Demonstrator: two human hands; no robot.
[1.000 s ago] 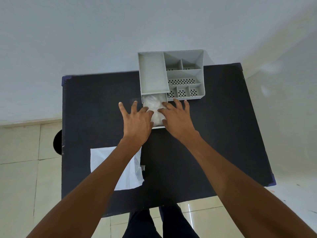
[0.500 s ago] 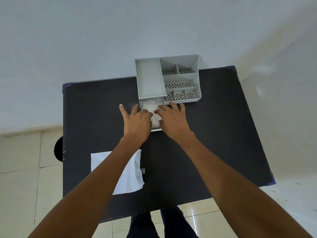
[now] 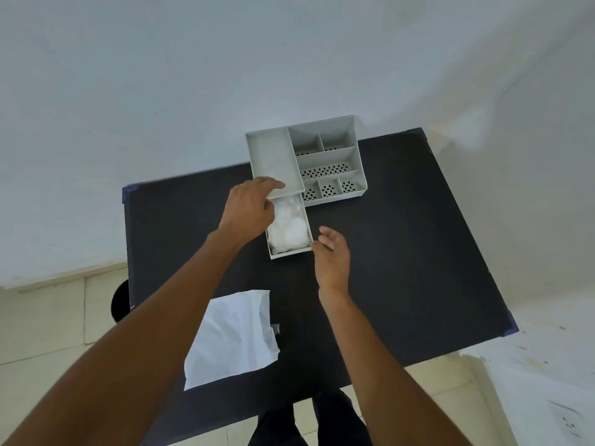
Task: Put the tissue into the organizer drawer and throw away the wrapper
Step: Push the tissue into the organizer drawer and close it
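A grey organizer (image 3: 325, 162) with several compartments stands at the table's far edge. Its drawer (image 3: 291, 252) is pulled out toward me and holds crumpled white tissue (image 3: 289, 231). My left hand (image 3: 251, 207) rests on the organizer's front left corner, above the drawer, fingers curled over the edge. My right hand (image 3: 331, 252) hovers at the drawer's near right corner, fingers loosely apart, holding nothing. The white wrapper (image 3: 235, 339) lies flat on the table, near me on the left, under my left forearm.
The black table (image 3: 402, 252) has blue-taped corners and stands against a white wall. A dark round object (image 3: 119, 300) shows on the floor beyond the table's left edge. My legs are below the near edge.
Both hands have lifted off the tissue. The left went up to the organizer's front corner; the right drew back to the drawer's near right corner. The view tilted down.
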